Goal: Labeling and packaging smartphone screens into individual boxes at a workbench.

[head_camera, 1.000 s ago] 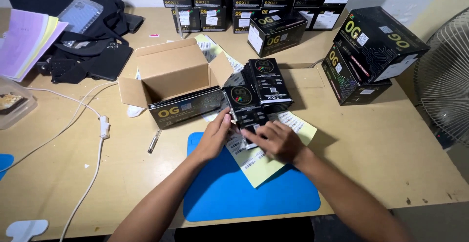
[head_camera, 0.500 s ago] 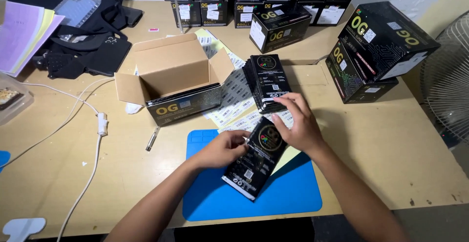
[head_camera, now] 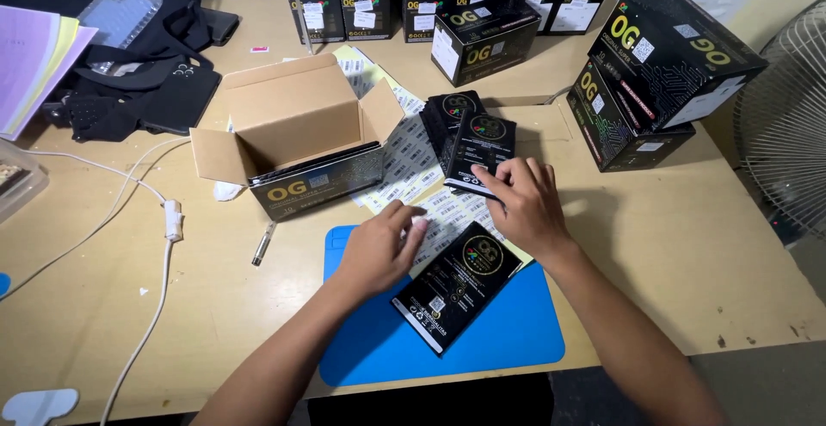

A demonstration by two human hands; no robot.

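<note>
Packet (head_camera: 454,284) flat on blue mat (head_camera: 516,340), between hands, under both.

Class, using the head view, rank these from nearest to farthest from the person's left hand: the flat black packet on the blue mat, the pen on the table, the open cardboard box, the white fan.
1. Flat black packet, just right of the left hand.
2. Pen, to its left.
3. Open cardboard box, beyond it, up-left.
4. White fan, far right edge.

Fan (head_camera: 787,125) cut by right edge; label sheet (head_camera: 447,219) partly under hands.
</note>
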